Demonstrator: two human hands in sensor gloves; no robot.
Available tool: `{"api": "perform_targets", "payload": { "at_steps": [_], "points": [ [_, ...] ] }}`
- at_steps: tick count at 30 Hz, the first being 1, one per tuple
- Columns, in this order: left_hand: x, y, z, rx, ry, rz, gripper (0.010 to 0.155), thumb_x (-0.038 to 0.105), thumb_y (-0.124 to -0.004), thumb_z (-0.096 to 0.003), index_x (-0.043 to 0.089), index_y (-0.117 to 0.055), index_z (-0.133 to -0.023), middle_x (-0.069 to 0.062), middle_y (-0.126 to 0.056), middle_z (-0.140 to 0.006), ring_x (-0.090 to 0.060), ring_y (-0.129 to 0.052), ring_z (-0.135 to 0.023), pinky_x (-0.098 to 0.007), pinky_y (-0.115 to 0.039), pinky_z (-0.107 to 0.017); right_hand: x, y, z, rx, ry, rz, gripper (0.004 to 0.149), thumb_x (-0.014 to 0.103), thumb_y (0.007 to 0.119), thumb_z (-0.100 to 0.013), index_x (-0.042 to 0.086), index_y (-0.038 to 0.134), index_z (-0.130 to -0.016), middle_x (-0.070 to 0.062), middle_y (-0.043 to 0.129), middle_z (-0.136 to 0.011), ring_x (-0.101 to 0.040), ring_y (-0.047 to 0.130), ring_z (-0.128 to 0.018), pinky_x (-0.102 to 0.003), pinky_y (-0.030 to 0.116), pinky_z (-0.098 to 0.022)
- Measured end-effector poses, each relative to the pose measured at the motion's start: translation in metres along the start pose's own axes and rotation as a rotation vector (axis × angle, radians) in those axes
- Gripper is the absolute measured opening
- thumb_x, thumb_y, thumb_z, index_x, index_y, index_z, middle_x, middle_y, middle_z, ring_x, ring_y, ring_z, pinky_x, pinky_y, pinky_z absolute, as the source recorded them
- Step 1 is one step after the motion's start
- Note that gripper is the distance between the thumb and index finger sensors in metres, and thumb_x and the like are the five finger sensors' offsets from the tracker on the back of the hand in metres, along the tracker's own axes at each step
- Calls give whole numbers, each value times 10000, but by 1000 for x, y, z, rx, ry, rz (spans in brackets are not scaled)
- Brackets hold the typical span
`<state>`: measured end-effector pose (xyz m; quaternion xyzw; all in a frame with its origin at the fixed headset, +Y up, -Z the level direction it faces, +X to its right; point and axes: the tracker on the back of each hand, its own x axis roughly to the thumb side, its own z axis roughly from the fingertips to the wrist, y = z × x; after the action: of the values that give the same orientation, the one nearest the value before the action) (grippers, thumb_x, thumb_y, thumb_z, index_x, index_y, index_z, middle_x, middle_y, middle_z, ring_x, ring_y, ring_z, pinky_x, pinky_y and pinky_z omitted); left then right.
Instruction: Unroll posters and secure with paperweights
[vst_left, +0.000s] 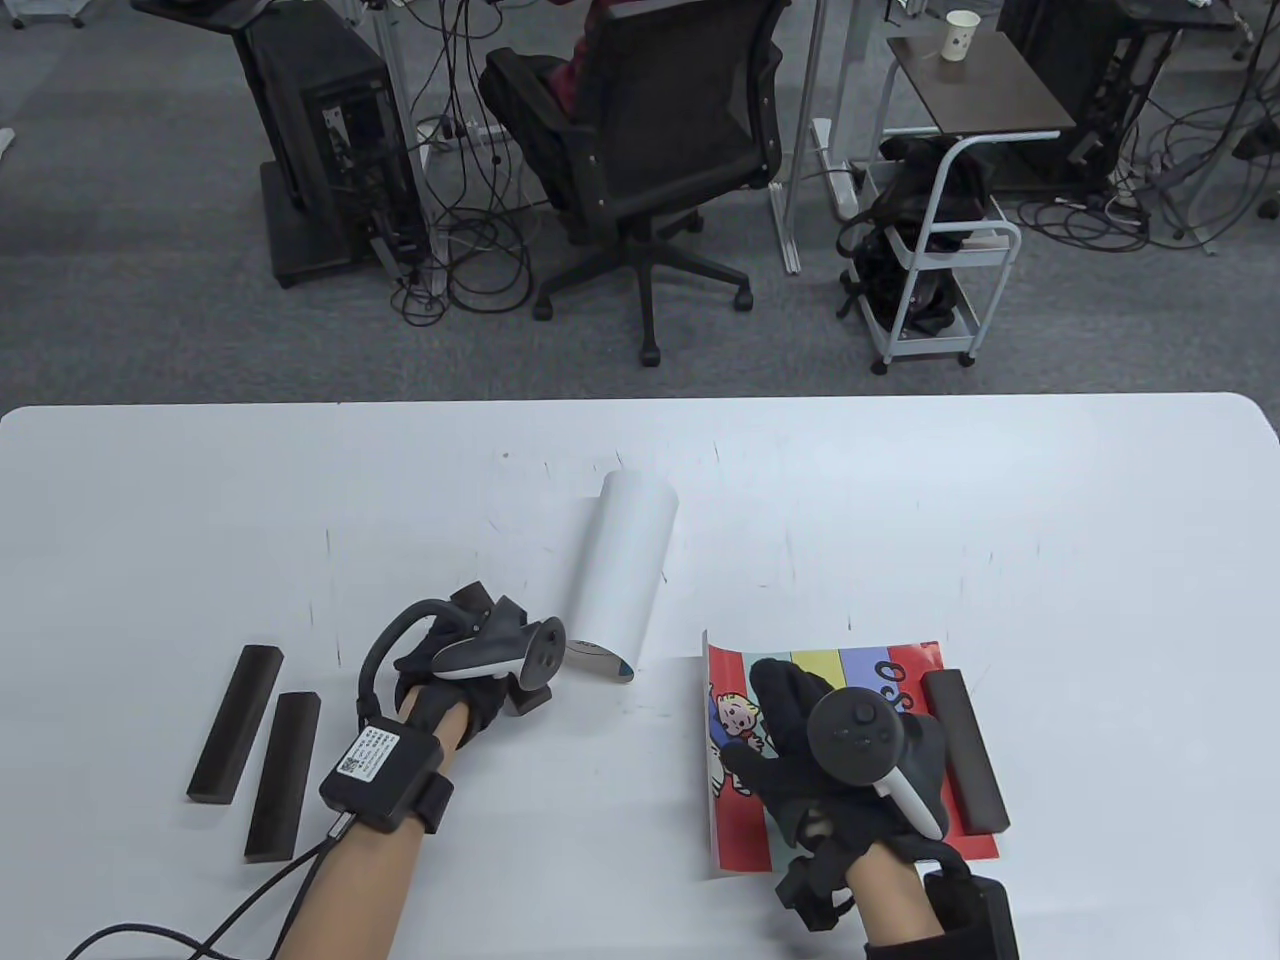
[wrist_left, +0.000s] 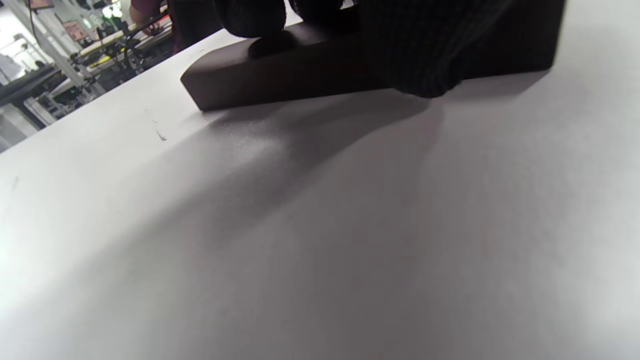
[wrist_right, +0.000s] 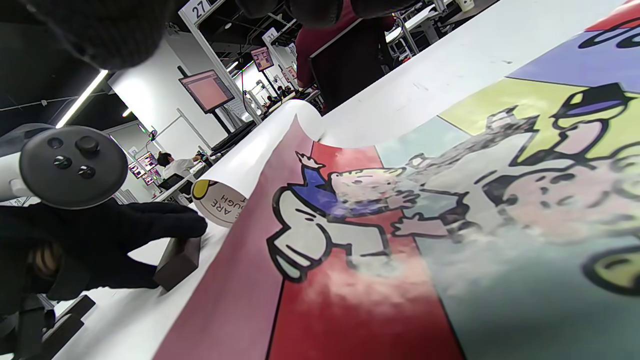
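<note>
One poster (vst_left: 850, 760) lay unrolled, picture side up, on the near right part of the desk (vst_left: 1000, 500). A dark paperweight (vst_left: 963, 750) already sat along its right edge. Its left edge was not yet weighted and curled up a little, as the right wrist view showed. The right hand (vst_left: 840, 750) rested flat on the middle of this poster, fingers (vst_left: 775, 690) spread and pressing the paper down.

The left hand (vst_left: 470, 670) gripped a second paperweight (wrist_left: 300, 75) just left of the poster, fingers (wrist_left: 415, 60) wrapped over its top; it seemed to touch or hang just above the desk, which of the two I could not tell. Judging from this, the step in hand was bringing that block to the free left edge.

A second poster (vst_left: 625, 580) lay still rolled, beyond the left hand, near the desk's middle. Two more paperweights (vst_left: 255, 740) lay side by side at the far left, untouched. So the task looked less than half done: one edge secured, one pending, a whole poster left.
</note>
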<state>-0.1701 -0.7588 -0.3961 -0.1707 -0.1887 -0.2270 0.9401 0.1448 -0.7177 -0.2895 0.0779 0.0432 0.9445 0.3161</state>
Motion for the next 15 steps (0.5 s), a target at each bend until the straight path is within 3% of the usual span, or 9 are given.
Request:
{"api": "perform_targets", "payload": {
  "at_steps": [4, 10, 15],
  "points": [
    [9, -3, 15, 13, -14, -73, 666, 400, -882, -390, 438, -548, -964, 80, -520, -1083, -244, -615, -1020, -542, -495, -756, 0, 0, -1, -1, -8, -8, 826, 630, 719, -385, 241, 351, -1014, -91, 357, -1120, -419, 381, -1027, -570, 411, -741],
    [25, -8, 38, 39, -44, -97, 673, 454, -873, -325, 388, -601, -938, 103, -708, -1024, -215, -766, -1003, -500, -614, -736, 0, 0, -1, -6, -17, -21, 825, 627, 723, -388, 239, 353, -1015, -93, 360, -1120, -421, 387, -1026, -571, 413, -741],
    [29, 1, 61, 140, -40, -13, 673, 460, -859, -321, 372, -604, -937, 90, -746, -993, -193, -846, -949, -478, -677, -708, 8, -9, 3, -41, -51, -34, 822, 621, 734, -391, 234, 364, -1016, -100, 371, -1119, -423, 411, -1021, -572, 422, -738]
  ]
}}
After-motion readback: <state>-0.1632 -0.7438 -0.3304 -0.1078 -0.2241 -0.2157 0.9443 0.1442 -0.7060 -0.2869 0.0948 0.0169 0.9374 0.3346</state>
